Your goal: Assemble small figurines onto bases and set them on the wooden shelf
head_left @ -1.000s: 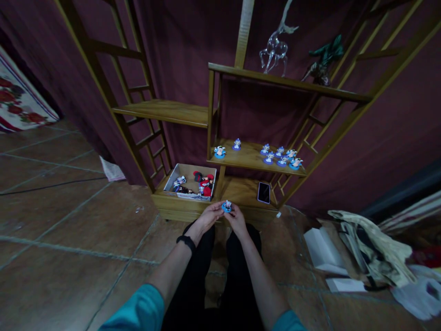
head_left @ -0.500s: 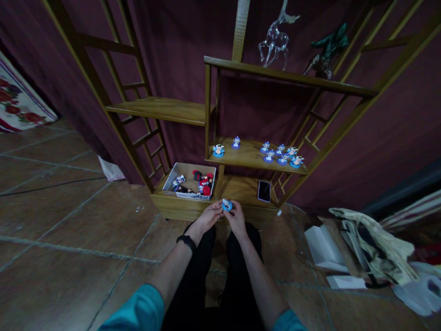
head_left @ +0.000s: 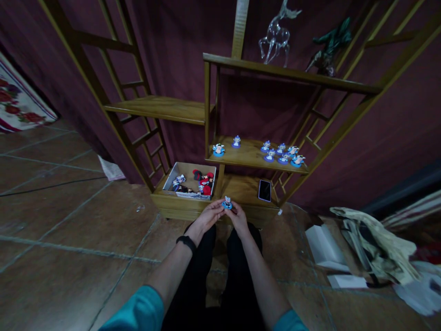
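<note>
The left hand [head_left: 209,217] and right hand [head_left: 239,218] grip 1 blue-based figurine [head_left: 227,202] upright between their fingertips, the left hand at its left edge, the right hand at its right. This figurine is in front of and to the right of the box [head_left: 186,169], which holds loose toys [head_left: 206,185], some red. Right of the box lies a phone [head_left: 264,190]; above and right of it, a shelf [head_left: 251,157] bears 8 standing figurines [head_left: 269,155].
</note>
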Tool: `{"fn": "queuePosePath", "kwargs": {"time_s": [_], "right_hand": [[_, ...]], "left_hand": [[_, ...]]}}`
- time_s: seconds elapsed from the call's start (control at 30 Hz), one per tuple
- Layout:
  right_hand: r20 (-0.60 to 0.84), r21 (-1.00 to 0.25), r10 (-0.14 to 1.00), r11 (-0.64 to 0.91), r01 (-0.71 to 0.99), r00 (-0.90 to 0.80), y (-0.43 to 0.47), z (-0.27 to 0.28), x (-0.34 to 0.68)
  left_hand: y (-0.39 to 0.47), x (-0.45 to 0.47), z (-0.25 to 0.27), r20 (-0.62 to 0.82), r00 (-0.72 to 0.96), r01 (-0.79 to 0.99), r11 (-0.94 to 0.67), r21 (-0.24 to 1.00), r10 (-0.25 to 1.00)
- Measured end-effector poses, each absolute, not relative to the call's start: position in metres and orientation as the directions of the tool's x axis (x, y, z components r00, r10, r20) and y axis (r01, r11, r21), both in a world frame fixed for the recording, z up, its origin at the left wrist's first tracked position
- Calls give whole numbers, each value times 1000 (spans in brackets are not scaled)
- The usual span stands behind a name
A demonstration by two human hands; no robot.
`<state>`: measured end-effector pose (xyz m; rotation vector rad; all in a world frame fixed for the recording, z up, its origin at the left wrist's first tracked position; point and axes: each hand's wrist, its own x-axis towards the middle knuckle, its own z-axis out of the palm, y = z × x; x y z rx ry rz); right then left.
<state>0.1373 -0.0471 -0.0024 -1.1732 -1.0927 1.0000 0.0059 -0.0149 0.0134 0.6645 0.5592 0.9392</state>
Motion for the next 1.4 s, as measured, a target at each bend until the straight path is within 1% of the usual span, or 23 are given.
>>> {"fn": "queuePosePath", "kwargs": {"time_s": [0.13, 0.5, 0.7, 0.87, 1.0, 1.1, 1.27, 1.4], "right_hand": [[125, -988, 978, 138, -69, 166, -47, -1, 137], [136, -988, 967, 148, -40, 214, -48, -2, 137], [137, -988, 963, 151, -42, 232, -49, 0, 135], [145, -987, 961, 156, -29, 234, -47, -1, 135], [134, -988, 969, 148, -50, 208, -47, -1, 133], [132, -988, 965, 146, -46, 227, -48, 0, 132], [142, -989, 954, 148, -3, 263, -51, -1, 133], [147, -988, 959, 156, -14, 244, -50, -2, 134]], "left_hand": [[-15, 6, 14, -140, 467, -544, 409, 733, 873], [-13, 7, 7, -127, 451, -551, 388, 739, 883], [-13, 9, 8, -149, 457, -568, 416, 710, 877], [-12, 7, 10, -196, 466, -573, 463, 676, 863], [-11, 6, 7, -198, 472, -575, 470, 670, 859], [-11, 5, 6, -208, 462, -583, 472, 662, 862], [-13, 3, 9, -163, 491, -584, 462, 668, 856], [-14, 4, 14, -129, 485, -587, 431, 686, 865]]}}
